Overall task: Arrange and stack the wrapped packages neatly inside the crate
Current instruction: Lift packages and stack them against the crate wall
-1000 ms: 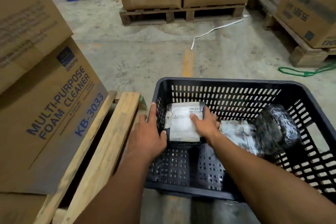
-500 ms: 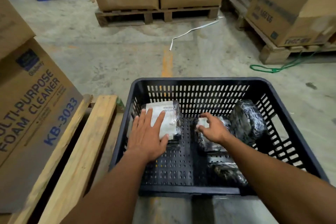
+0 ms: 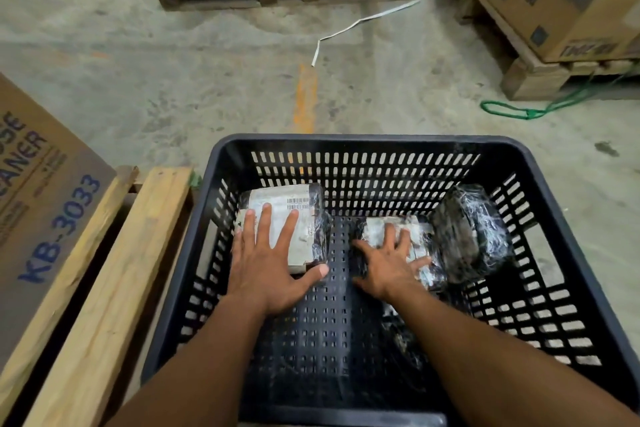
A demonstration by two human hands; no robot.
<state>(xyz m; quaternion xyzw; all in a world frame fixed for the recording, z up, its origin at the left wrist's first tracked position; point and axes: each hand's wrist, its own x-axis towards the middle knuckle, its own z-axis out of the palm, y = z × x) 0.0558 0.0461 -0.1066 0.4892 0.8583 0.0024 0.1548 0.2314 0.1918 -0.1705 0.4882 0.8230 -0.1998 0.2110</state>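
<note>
1. Black plastic crate [image 3: 363, 149] sits on the concrete floor [image 3: 173, 80], beside a wooden pallet [image 3: 114, 253] carrying a printed cardboard box [image 3: 41, 204].
2. Left hand [image 3: 266, 263] lies flat on the labelled package [image 3: 287, 215] in the crate's far-left corner, fingers [image 3: 265, 218] spread wide, pressing rather than gripping.
3. Right hand [image 3: 388, 263] rests the same way on the middle package [image 3: 422, 239], fingers splayed, nothing clasped.
4. A dark wrapped bundle [image 3: 471, 232] leans tilted against the right wall, touching the middle package.
5. The step in hand looks like settling and squaring the bottom layer; stacking has not begun.
6. The labelled package lies flat, its long axis running from near side to far wall, barcode end pointing away from the person.
7. The middle package seems to lie the same way, though its near end is hidden by the hand.
8. Next likely calls for sliding the middle package leftward to close the gap, then laying the leaning bundle down flat.
</note>
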